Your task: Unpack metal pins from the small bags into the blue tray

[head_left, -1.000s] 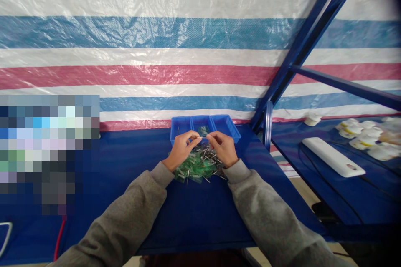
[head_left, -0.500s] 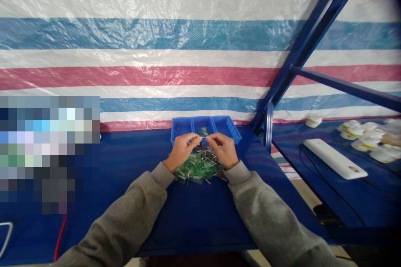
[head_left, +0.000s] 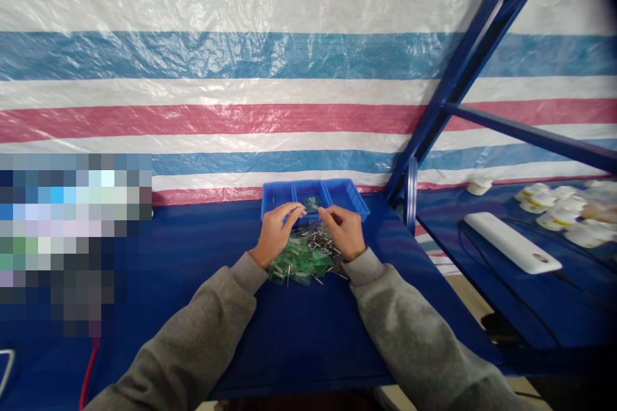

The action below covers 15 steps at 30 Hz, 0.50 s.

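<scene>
Pressing thumb to fingertip on left hand (head_left: pixel 272 234) and right hand (head_left: pixel 349 232), cannot tell if holding anything; below fingers, translucent green pieces (head_left: pixel 304 262) and thin silvery rods (head_left: pixel 320 239); beyond, blue plastic three-compartment tray (head_left: pixel 345 194).

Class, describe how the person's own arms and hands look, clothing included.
The left sleeve and right sleeve are long, grey and slightly mottled, with soft folds. Each ends in a close-fitting grey cuff. The left hand and right hand wear no gloves. No logo or print shows on either sleeve.
</scene>
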Each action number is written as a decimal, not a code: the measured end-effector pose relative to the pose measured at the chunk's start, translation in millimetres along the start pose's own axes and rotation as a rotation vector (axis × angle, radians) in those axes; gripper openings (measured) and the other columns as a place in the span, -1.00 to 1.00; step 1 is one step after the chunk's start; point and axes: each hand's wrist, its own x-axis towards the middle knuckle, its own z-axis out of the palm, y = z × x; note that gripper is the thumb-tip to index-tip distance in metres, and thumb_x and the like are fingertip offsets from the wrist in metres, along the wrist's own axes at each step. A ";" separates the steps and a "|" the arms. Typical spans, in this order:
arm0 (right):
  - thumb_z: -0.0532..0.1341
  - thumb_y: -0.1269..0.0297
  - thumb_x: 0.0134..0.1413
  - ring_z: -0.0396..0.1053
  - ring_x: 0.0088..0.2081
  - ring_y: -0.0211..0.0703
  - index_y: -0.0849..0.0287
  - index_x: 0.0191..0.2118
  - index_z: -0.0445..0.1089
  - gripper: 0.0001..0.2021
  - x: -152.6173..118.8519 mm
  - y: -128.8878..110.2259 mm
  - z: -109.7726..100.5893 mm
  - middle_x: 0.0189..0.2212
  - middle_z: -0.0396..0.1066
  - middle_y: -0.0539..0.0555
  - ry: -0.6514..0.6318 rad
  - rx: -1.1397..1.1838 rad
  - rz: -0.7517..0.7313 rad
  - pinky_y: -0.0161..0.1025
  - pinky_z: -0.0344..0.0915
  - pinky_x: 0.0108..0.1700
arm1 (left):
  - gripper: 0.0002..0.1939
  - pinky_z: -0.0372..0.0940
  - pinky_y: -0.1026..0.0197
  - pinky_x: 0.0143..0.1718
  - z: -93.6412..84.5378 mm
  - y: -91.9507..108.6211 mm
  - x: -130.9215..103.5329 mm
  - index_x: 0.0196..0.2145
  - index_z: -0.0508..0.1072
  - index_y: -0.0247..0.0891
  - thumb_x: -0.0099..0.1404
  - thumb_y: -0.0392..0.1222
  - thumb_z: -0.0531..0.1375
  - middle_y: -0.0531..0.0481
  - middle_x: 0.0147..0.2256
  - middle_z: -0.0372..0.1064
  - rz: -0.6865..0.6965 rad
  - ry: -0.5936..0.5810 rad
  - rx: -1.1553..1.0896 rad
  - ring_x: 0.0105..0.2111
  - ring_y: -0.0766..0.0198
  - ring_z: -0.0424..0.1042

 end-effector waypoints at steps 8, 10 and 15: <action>0.10 0.08 0.16 0.13 -0.59 -0.32 0.21 -0.54 0.40 -0.63 -1.4 1.8 1.4 -0.67 0.23 -0.06 0.007 -0.013 0.001 -0.33 0.06 -0.49 | -0.82 0.29 0.24 -0.25 1.8 -5.4 -0.8 -0.26 0.48 -0.25 0.26 -0.12 0.17 -0.01 -0.38 0.46 0.049 0.107 0.072 -0.39 0.30 0.39; 0.10 0.09 0.17 0.13 -0.59 -0.32 0.21 -0.53 0.40 -0.63 -1.5 0.9 0.9 -0.67 0.23 -0.06 0.007 -0.013 -0.004 -0.33 0.06 -0.49 | -0.84 0.28 0.23 -0.24 1.2 -4.8 -0.1 -0.33 0.50 -0.24 0.27 -0.13 0.16 -0.02 -0.36 0.47 0.070 0.093 0.073 -0.35 0.28 0.40; 0.10 0.10 0.17 0.18 -0.56 -0.29 0.20 -0.51 0.42 -0.65 -1.2 1.4 -0.1 -0.63 0.30 -0.03 0.019 -0.014 -0.014 -0.32 0.09 -0.47 | -0.80 0.27 0.23 -0.19 1.2 -8.1 1.0 -0.30 0.51 -0.23 0.32 -0.15 0.10 -0.03 -0.34 0.48 0.071 0.049 0.030 -0.29 0.26 0.43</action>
